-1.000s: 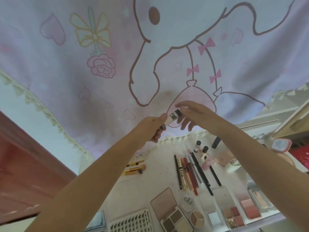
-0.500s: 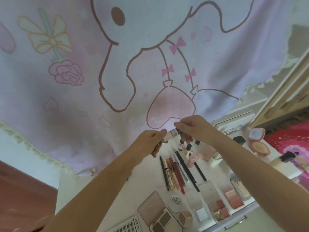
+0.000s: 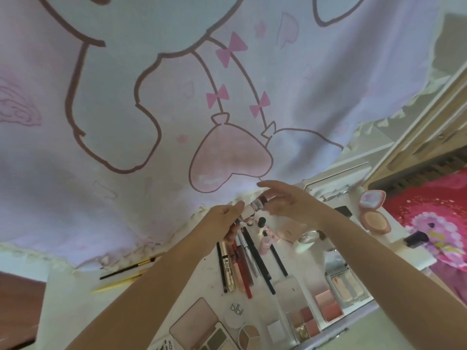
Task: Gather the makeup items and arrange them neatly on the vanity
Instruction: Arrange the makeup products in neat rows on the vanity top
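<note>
White tube (image 3: 249, 210) pinched in your left hand (image 3: 223, 218), your right hand (image 3: 285, 202) now loosens off its cap end, fingers spread, ready for placing.

Cartoon curtain (image 3: 177, 117) — white vanity (image 3: 197, 281)

A big pale curtain (image 3: 177, 109) is hanging ahead of me, filling most of my view. It is showing a cartoon figure drawn in brown outline, small pink bows (image 3: 230, 50) and a pink heart (image 3: 228, 162). Its lace hem (image 3: 151, 242) is trailing along the far edge of the tabletop. To my right a wooden frame (image 3: 424, 137) is slanting upward, and below it a bright pink blanket (image 3: 427, 218) with a printed cartoon is lying beside the tabletop. At my lower left a reddish-brown wooden panel (image 3: 17, 306) is showing.
</note>
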A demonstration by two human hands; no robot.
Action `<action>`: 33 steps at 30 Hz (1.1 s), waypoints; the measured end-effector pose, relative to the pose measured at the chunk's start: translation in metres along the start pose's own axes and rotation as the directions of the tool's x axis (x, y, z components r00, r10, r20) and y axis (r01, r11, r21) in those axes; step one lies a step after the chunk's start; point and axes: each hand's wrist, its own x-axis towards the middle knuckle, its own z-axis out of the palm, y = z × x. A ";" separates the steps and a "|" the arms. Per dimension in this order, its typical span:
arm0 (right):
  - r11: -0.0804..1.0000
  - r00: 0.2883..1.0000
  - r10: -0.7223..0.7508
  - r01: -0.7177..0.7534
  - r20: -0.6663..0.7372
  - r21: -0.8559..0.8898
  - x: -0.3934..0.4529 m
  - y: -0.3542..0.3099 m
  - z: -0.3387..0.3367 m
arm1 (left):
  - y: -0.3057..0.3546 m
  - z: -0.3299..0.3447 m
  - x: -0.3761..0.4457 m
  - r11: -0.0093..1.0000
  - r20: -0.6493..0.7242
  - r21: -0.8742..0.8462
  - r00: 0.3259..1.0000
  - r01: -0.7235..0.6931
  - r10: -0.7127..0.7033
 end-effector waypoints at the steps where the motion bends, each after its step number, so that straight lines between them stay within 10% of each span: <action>1: 0.999 0.997 0.048 -0.047 -0.061 0.005 0.006 0.009 -0.004 | -0.002 0.001 0.004 1.000 -0.019 -0.028 1.000 0.011 -0.011; 7: 0.640 0.931 0.362 -0.290 -0.055 -0.712 0.044 0.068 -0.005 | -0.029 0.006 0.025 0.981 -0.148 -0.176 0.984 0.075 -0.102; 13: 0.488 0.843 0.537 -0.279 0.032 -0.827 0.076 0.098 0.020 | -0.047 0.003 0.034 0.962 -0.234 -0.245 0.956 0.119 -0.178; 25: 0.561 0.892 0.446 -0.337 -0.066 -0.756 0.094 0.120 0.021 | -0.059 0.000 0.043 0.961 -0.225 -0.246 0.957 0.127 -0.183; 33: 0.228 0.944 0.327 -0.044 0.034 -0.973 0.094 0.090 0.012 | -0.062 0.000 0.046 0.952 -0.219 -0.282 0.958 0.118 -0.184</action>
